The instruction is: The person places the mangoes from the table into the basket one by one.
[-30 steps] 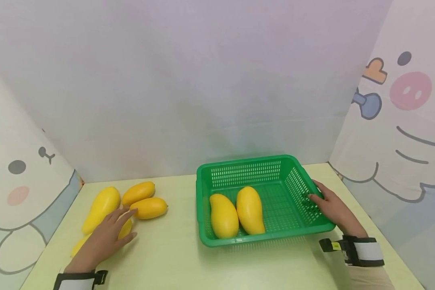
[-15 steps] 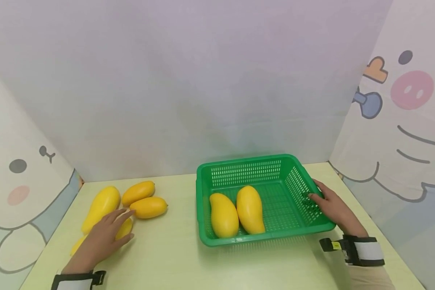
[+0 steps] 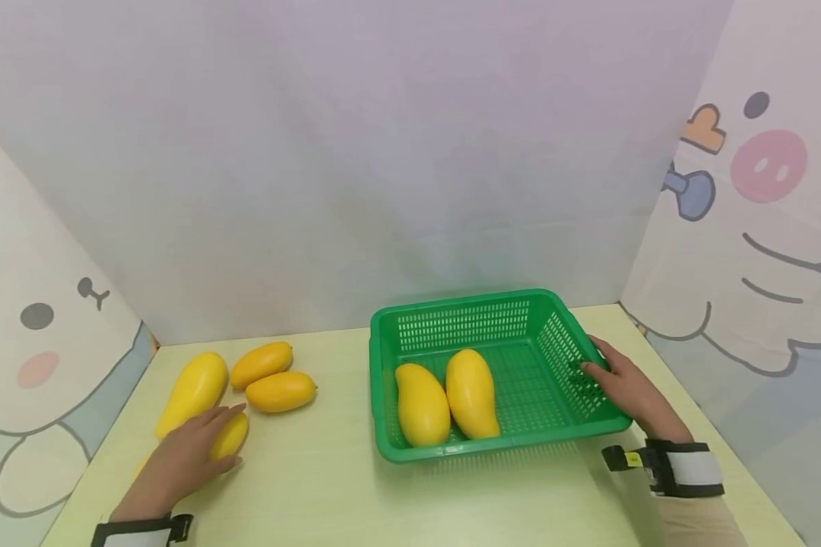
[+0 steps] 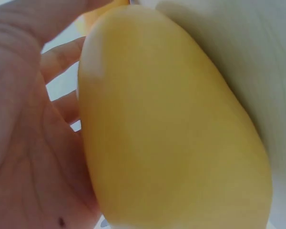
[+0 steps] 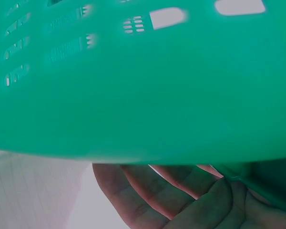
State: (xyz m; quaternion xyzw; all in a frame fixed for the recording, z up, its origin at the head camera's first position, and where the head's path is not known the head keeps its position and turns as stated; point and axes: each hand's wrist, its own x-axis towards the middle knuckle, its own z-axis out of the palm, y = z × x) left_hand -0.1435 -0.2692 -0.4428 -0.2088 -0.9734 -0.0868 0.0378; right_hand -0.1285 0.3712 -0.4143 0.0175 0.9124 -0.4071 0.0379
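A yellow mango (image 3: pixel 230 437) lies on the table at the left, partly hidden under my left hand (image 3: pixel 181 456). In the left wrist view this mango (image 4: pixel 167 119) fills the middle, with the palm (image 4: pixel 33 148) along its side and fingers reaching behind it; a firm grip is not evident. At the right, my right hand (image 3: pixel 632 391) holds the side rim of a green plastic basket (image 3: pixel 502 444), thumb inside and fingers outside. The right wrist view shows fingers (image 5: pixel 148 195) below the green rim. Two mangoes (image 3: pixel 423 406) lie inside the basket, on its left half.
A long yellow mango (image 3: pixel 194 387) and two smaller orange-yellow ones (image 3: pixel 261 365) lie beyond my left hand. Another yellow piece shows at its left edge. A pale cloth wall (image 3: pixel 383 190) stands behind the table (image 3: pixel 315 486), with printed cartoon panels at both sides.
My left hand has shifted slightly left and toward me over the near mango, uncovering more of the orange-yellow one. The right hand and basket stay in place.
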